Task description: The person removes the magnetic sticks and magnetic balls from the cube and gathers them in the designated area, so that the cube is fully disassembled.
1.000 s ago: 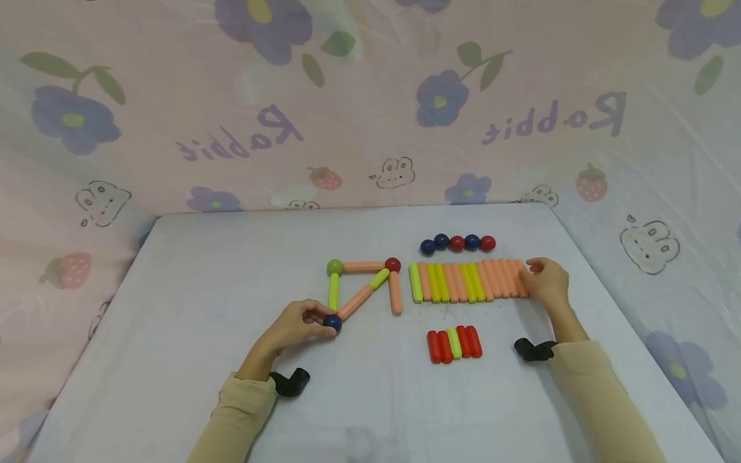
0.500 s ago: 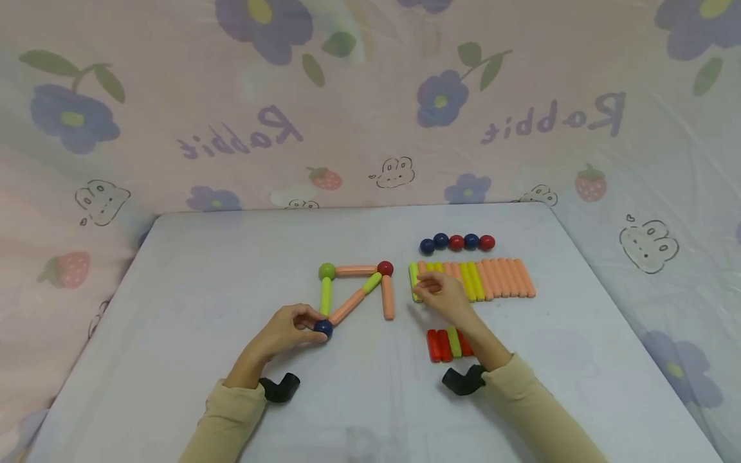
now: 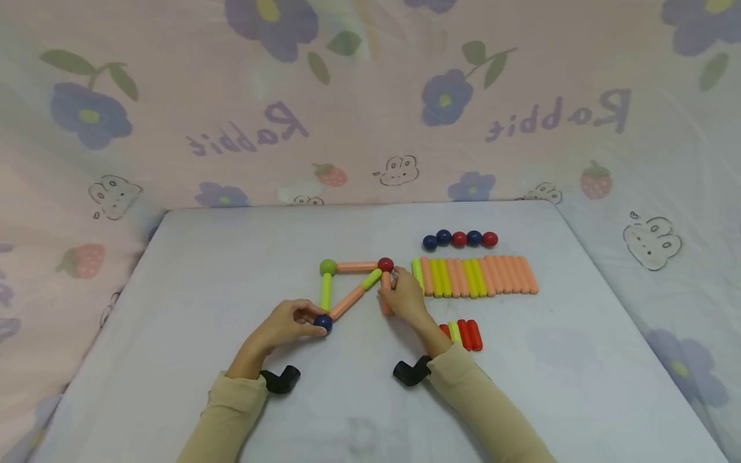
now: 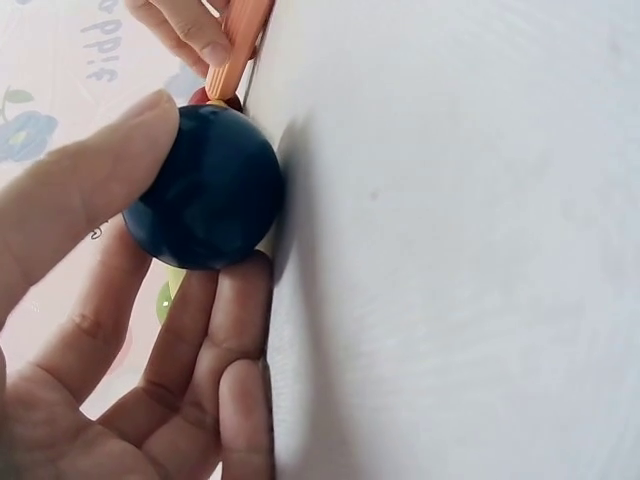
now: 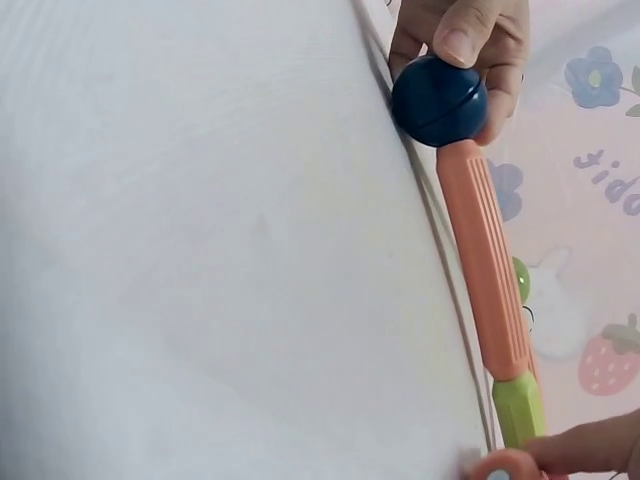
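My left hand (image 3: 289, 321) pinches a dark blue ball (image 3: 324, 323) between thumb and fingers at the frame's near corner. From this ball a light green rod (image 3: 327, 291) runs to a green ball (image 3: 328, 267). An orange rod (image 3: 357, 266) links that to a red ball (image 3: 385, 264). The diagonal is an orange rod (image 5: 483, 260) joined to a short light green rod (image 3: 372, 278). My right hand (image 3: 407, 297) pinches another orange rod (image 4: 237, 50) that extends from the red ball towards me; its near end shows in the right wrist view.
To the right lies a row of orange, yellow and light green rods (image 3: 503, 275). Behind it sits a line of blue and red balls (image 3: 459, 239). Short red rods (image 3: 475, 335) and a light green one lie nearer, partly hidden by the right arm.
My right hand has travelled left from the rod row's right end to the orange rod below the red ball. The frame shifted slightly left, with my left hand staying on the blue ball.
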A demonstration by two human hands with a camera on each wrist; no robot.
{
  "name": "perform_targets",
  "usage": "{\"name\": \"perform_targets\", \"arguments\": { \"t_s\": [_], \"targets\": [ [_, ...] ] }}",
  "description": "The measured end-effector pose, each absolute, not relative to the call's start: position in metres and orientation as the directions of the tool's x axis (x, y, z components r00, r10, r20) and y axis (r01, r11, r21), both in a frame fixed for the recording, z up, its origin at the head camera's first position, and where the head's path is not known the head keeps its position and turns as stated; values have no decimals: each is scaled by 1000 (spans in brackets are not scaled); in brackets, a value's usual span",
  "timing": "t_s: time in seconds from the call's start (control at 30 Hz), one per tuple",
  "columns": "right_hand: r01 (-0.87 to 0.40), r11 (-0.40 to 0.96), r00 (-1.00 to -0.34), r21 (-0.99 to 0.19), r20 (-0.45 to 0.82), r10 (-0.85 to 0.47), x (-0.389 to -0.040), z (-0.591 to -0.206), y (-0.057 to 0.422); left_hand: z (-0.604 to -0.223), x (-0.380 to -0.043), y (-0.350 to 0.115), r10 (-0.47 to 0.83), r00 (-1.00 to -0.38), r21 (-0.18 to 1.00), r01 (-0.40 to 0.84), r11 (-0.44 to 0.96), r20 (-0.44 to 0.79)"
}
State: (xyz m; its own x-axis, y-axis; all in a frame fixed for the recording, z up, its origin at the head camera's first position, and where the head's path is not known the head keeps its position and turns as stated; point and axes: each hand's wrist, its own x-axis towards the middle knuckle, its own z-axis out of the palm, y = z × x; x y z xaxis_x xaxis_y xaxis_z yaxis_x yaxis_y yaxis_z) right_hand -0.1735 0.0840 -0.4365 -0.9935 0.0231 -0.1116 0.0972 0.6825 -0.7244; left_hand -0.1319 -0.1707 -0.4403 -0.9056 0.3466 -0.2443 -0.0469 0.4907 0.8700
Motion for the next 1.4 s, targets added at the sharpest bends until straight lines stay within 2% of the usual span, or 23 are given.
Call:
{"name": "perform_targets", "arguments": {
  "t_s": [0.2,0.5,0.77,0.93,1.1,1.4],
  "targets": [
    [46,663,-993,-747,-104,-49,-175,-438,85,-444,-130,-174,335,-905,881,-81,466,-261],
    [-60,652,-994,-756,-14,-107,-179,-440,92,-444,-131,-173,347,-904,887,-70,456,-249],
    [-4,676,-993,-737,-78,-91,-181,-438,91,-440,-132,-172,343,-906,884,-68,462,-249],
    [-17,690,-996,-723,-49,-76,-177,-432,96,-439,-132,-172,349,-906,887,-60,458,-241],
    [-56,671,-998,-740,20,-62,-175,-420,117,-441,-132,-171,356,-907,891,-46,452,-227],
    [33,689,-998,-724,-60,-15,-171,-405,194,-440,-130,-171,359,-903,895,-56,443,-235]
  ]
}}
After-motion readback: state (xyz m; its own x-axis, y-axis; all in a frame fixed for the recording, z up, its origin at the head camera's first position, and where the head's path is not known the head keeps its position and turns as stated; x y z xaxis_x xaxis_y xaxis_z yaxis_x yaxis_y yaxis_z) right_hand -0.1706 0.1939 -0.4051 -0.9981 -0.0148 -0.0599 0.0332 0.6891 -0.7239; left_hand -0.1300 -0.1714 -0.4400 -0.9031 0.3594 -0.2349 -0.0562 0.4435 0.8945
